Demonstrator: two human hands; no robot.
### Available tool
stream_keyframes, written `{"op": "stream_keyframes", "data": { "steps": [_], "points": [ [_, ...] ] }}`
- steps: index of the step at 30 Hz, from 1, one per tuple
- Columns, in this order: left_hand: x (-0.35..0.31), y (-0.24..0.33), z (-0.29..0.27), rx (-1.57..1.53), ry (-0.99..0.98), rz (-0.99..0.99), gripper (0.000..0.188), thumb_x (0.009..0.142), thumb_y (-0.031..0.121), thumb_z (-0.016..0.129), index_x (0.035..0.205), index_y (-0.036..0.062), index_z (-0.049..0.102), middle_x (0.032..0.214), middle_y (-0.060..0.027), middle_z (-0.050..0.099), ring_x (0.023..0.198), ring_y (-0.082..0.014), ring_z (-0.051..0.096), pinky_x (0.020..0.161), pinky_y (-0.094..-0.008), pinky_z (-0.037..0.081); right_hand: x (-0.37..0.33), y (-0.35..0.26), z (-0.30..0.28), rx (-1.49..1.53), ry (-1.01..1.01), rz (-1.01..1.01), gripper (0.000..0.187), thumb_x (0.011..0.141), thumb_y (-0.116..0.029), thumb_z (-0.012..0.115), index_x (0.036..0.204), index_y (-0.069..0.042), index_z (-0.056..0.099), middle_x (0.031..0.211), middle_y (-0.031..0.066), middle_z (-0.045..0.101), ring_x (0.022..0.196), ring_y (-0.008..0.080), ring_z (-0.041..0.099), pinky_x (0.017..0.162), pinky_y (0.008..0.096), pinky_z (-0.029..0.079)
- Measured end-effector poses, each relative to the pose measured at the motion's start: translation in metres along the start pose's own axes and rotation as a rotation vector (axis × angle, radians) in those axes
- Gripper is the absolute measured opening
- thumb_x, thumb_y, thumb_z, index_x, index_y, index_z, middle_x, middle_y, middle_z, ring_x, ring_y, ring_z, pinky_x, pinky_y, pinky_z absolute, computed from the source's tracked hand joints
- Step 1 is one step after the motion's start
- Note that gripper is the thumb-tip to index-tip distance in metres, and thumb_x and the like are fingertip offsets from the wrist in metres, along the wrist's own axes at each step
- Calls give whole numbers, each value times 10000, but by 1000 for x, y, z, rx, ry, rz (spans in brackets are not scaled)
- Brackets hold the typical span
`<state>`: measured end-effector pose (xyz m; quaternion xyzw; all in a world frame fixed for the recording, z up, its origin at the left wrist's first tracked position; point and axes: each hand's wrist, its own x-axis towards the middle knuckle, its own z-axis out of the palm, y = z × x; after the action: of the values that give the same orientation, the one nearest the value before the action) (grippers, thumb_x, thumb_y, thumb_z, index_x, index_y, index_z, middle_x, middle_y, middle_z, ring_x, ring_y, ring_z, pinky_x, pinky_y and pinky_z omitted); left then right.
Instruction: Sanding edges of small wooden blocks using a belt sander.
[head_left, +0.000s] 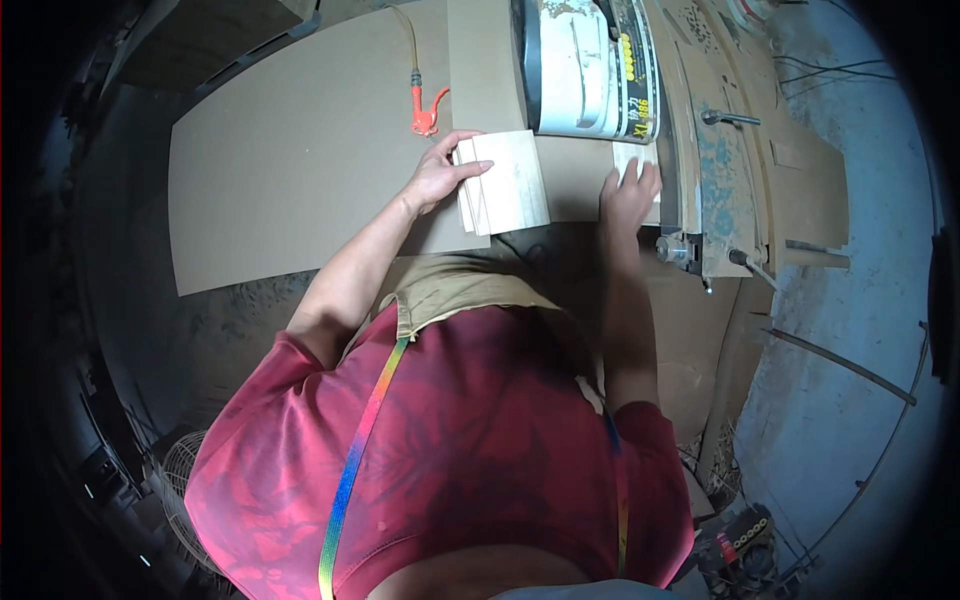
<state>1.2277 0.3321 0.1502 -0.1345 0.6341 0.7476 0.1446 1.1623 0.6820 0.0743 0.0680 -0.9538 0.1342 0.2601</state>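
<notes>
My left hand (440, 180) is closed on the left edge of a small stack of thin, pale wooden boards (515, 182), with the thumb on top and the other fingers mostly behind. The boards' left edges are slightly staggered. Over on the right, my right hand (630, 200) reaches forward with its fingers apart. Its fingertips are at another pale wooden piece (630, 153), partly covered by the hand, just below a white and black bucket (590, 75). No grip on that piece shows.
A red air blow gun (424, 115) on a hose lies on the brown board surface (300, 170) to the left. Right of the bucket stands a worn machine table (720, 170) with protruding metal handles (735, 118). A pale blue wall (850, 330) is at the far right.
</notes>
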Motion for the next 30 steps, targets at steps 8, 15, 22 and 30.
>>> {"op": "stream_keyframes", "data": {
  "steps": [8,15,22,30],
  "points": [
    [-6,-21,6,55,106,69,478,1018,142,794,1468,68,651,1343,-118,674,1167,-205,666,1014,-313,564,-29,-158,-57,442,-518,-8,771,843,-264,895,1492,19,589,1444,337,563,1261,497,595,1033,537,554],
    [4,-35,-11,101,104,106,461,1073,258,703,1493,78,642,1393,-109,651,1271,-215,619,1092,-341,508,-42,-183,-75,514,-254,-181,902,814,-260,911,1576,-14,496,1539,348,483,1228,505,614,1004,558,567],
    [1,-30,-20,80,-60,173,642,916,31,822,1521,98,618,1379,-93,657,1242,-220,644,1074,-347,546,-57,-61,-90,179,-222,159,665,871,-323,861,1412,26,695,1476,343,577,1343,503,576,1069,548,550],
    [4,-17,6,-31,78,-44,643,901,56,891,1485,71,622,1300,-104,704,1045,-196,720,947,-295,619,7,3,-14,75,-38,1,424,956,-196,765,1319,22,752,1388,263,647,1271,459,600,1087,510,529]
  ]
}}
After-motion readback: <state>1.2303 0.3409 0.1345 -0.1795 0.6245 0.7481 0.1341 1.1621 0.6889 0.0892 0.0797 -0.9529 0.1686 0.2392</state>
